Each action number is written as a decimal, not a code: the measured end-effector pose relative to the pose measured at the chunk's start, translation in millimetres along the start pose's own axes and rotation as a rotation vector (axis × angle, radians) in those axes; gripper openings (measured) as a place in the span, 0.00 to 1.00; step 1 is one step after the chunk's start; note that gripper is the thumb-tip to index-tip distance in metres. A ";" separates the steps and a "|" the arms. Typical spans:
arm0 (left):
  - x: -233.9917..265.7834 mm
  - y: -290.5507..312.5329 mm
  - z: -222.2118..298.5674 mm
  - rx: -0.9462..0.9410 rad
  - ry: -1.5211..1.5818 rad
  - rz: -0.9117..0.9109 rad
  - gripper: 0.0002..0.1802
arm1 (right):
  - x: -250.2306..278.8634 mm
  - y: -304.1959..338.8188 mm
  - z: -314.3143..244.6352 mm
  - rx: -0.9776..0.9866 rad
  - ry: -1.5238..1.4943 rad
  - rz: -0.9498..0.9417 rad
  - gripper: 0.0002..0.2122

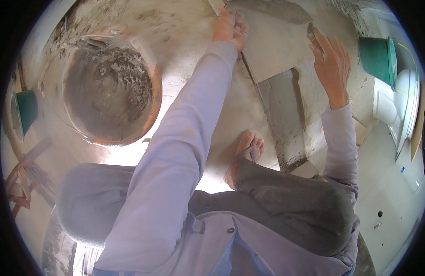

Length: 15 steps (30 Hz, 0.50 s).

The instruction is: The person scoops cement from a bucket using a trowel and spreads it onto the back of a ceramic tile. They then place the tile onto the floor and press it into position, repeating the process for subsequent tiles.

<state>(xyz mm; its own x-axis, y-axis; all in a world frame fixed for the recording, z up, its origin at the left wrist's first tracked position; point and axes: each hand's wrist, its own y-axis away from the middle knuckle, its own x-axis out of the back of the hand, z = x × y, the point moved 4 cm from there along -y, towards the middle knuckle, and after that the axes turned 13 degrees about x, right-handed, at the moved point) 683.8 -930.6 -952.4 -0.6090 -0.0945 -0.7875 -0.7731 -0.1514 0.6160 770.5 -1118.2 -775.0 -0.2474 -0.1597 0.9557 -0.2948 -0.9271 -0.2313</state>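
Observation:
Near the top centre my left hand (231,31) is closed, its fingers curled beside the edge of a pale tile (267,53); what they hold, if anything, is hidden. To the right, my right hand (332,64) grips a trowel by its handle (316,42), thumb and fingers round it. From the handle a long grey shape (276,10) runs left across the top of the tile; I cannot tell how much is blade and how much mortar. Below the tile lies a recessed strip of smooth grey mortar (283,110), bordered by a dark joint line.
At left stands a round orange-rimmed tub (156,92) with wet grey mortar inside. Green buckets stand at far right (375,60) and far left (26,110). A white curved fixture (391,108) is at right, reddish-brown strips (26,179) at lower left. My sandalled foot (249,149) rests beside the mortar strip.

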 end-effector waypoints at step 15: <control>35.0 -39.8 1.1 -0.028 0.069 -0.003 0.29 | 29.3 9.1 19.0 -0.115 -0.045 -0.012 0.17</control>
<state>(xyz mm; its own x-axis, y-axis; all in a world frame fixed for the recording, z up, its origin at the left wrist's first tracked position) 693.1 -926.8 -1004.5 -0.5927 -0.1614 -0.7891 -0.7688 -0.1786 0.6140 778.2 -1137.8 -745.6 -0.2027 -0.1665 0.9650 -0.4017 -0.8846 -0.2370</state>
